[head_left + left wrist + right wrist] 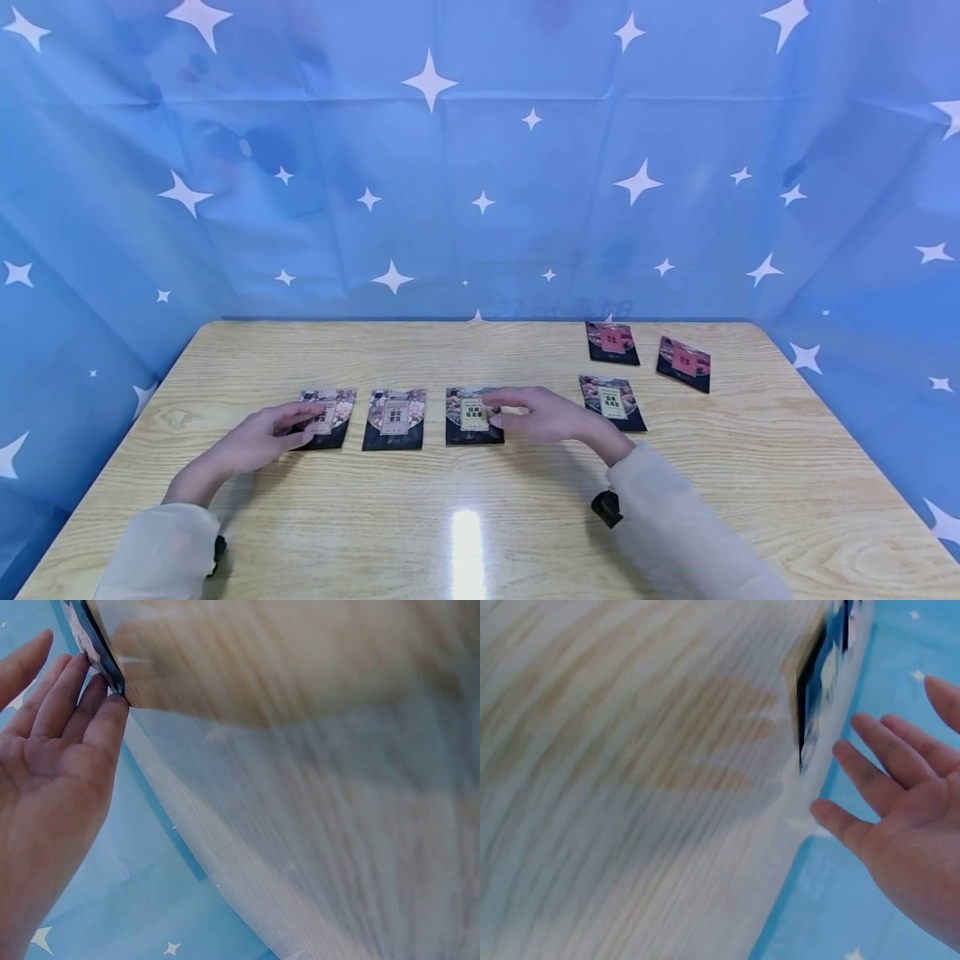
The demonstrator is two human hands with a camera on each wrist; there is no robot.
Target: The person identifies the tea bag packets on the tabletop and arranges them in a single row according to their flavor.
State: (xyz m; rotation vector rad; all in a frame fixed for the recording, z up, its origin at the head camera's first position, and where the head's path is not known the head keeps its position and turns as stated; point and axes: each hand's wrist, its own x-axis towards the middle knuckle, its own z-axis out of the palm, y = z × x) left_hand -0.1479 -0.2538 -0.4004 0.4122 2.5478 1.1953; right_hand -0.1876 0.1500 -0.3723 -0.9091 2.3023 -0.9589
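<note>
Three flat tea sachets lie in a row on the table. My left hand is at the leftmost one, a flowered sachet with a pale pink label; in the left wrist view the loosely extended fingers touch its edge. Beside it lies a matching pink-label sachet. Third in the row is a sachet with a yellow-green label. Over its right side hovers my right hand, fingers spread. The right wrist view shows those fingers apart from the sachet and holding nothing.
To the right lies another yellow-green-label sachet, near my right forearm. Two red-label sachets are farther back, one slightly turned. A blue cloth with white stars hangs behind the wooden table and along its sides.
</note>
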